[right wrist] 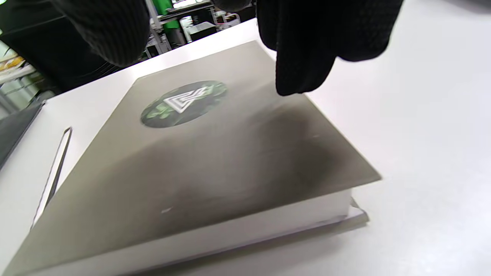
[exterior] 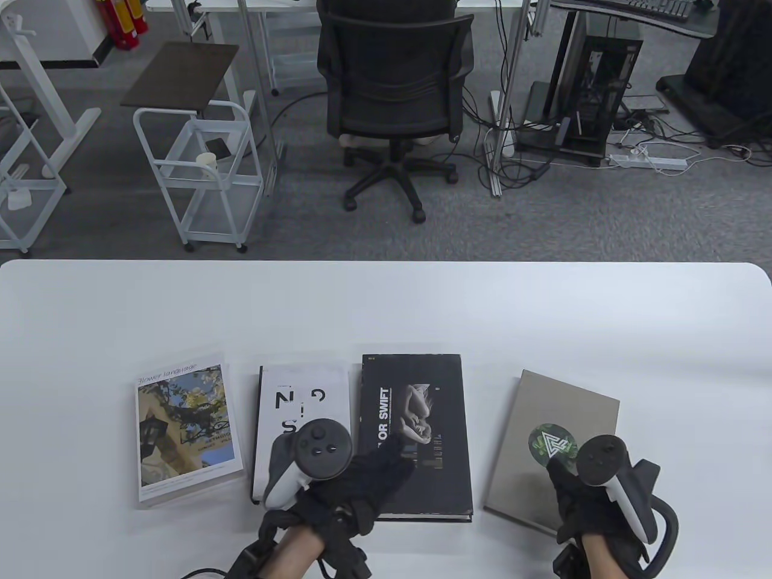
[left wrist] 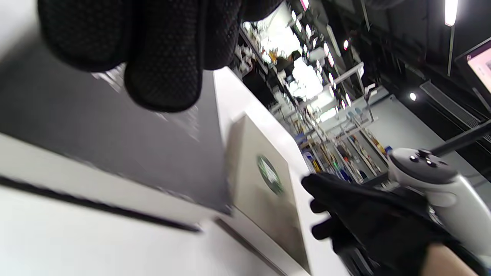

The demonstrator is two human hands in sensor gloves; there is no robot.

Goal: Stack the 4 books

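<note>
Far half: bare white table [exterior: 386, 301] behind the row of books.
Gaps: black book [exterior: 416, 434] nearly touches white book [exterior: 301, 422]; wider strip before grey book [exterior: 552, 446].

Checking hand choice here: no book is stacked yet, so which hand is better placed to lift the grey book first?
Right, probably. The right hand hovers over the grey book's near right corner, while the left hand is over the black book, across a strip of bare table.
</note>
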